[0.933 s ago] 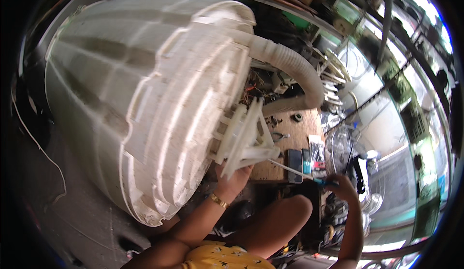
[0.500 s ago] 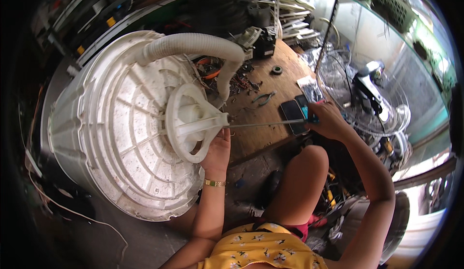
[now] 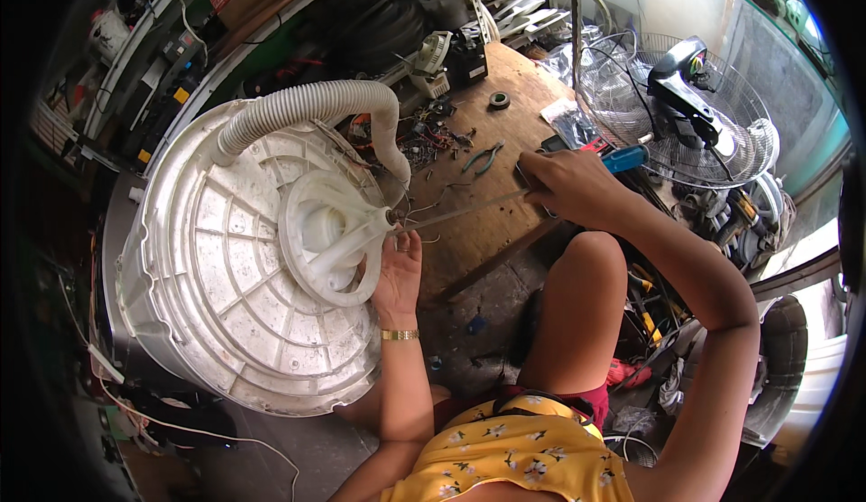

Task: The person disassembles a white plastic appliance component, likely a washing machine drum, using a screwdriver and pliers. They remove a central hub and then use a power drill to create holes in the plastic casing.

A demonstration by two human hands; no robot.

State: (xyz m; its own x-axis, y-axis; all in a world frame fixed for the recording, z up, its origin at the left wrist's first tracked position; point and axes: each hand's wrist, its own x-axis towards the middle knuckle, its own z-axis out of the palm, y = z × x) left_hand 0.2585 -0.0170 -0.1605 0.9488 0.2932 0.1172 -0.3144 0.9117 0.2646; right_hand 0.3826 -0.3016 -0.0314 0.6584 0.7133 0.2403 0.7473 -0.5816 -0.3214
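Observation:
A large, dirty white plastic washing machine tub (image 3: 244,322) lies on its side, its ribbed base facing me. From the base juts a hub (image 3: 336,272) ending in a narrow nose. My left hand (image 3: 398,278) is against the hub's near right side, palm up and fingers stretched toward the nose; its thumb is hidden. In my right hand (image 3: 577,186), closed around the handle end, is a long screwdriver with a blue handle (image 3: 626,158). Its shaft (image 3: 478,206) slants left and down, the tip close beside the nose; I cannot tell whether they touch.
A grey corrugated hose (image 3: 311,98) arches over the tub. On the wooden board (image 3: 487,245) lie pliers (image 3: 483,156), a black tape roll (image 3: 499,100) and loose screws. A dismantled fan (image 3: 686,96) stands at right. My bent knee (image 3: 591,263) is below my right forearm.
My right hand has tilted the screwdriver, so its blue handle now shows and the shaft slopes more. The head view has shifted. My left hand stays by the hub.

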